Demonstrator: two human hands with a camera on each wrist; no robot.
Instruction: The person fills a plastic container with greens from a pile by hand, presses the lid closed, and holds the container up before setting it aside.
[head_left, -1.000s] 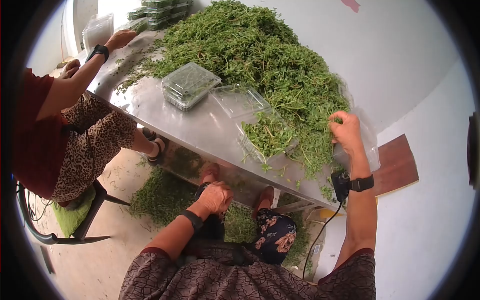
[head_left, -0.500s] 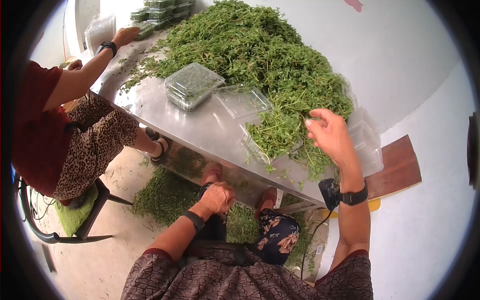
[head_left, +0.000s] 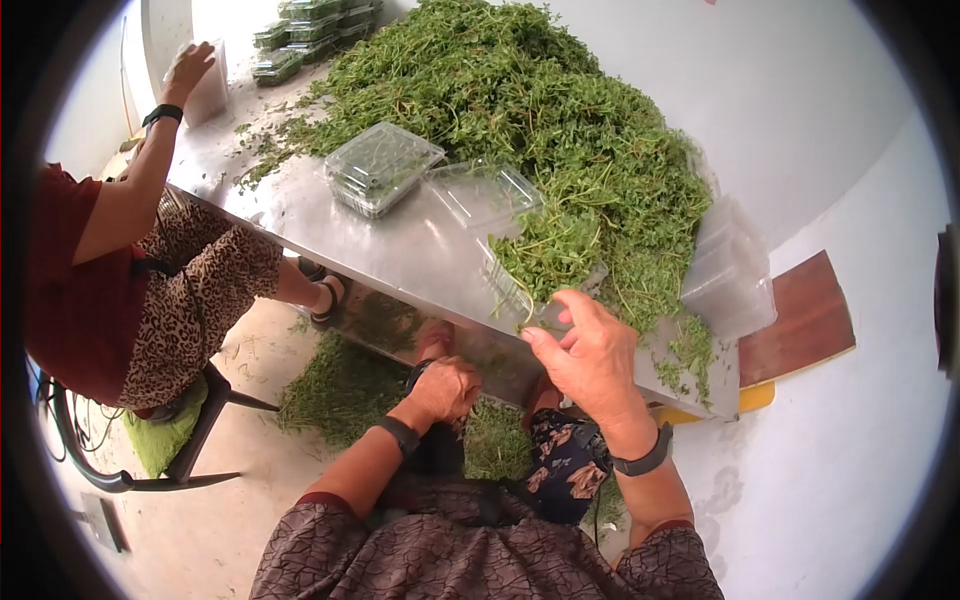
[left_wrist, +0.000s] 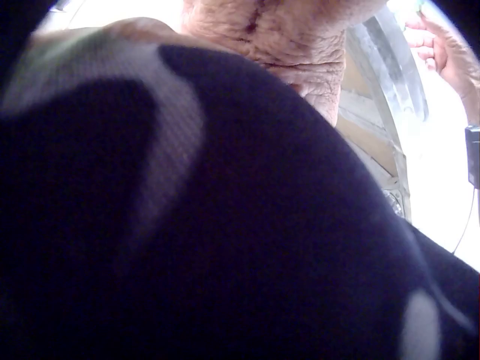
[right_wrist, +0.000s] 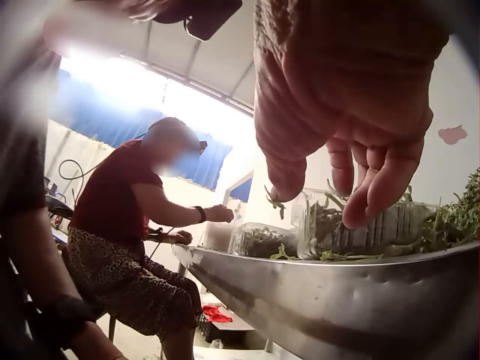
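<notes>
In the head view, my right hand [head_left: 592,360] hovers at the table's front edge, thumb apart from the bent fingers. The right wrist view shows a small sprig [right_wrist: 275,201] at the thumb tip; whether it clings there or hangs behind is unclear. Beside the hand, an open clear container [head_left: 497,275] holds heaped green stems [head_left: 555,245], and its lid [head_left: 485,192] lies folded back. My left hand [head_left: 446,388] rests loosely curled over my leg, holding nothing visible. Its fingers are hidden in the left wrist view.
A large heap of greens [head_left: 500,90] covers the table's back. Closed clear containers [head_left: 380,168] stand left of the open one, empty nested ones [head_left: 730,270] at the right end. Another person [head_left: 95,225] sits at left, near stacked filled packs [head_left: 310,30].
My right hand has come from the heap at right, across the greens, to the table's front edge. My left hand has hardly moved. The other person's hand has moved from the packs to the empty containers.
</notes>
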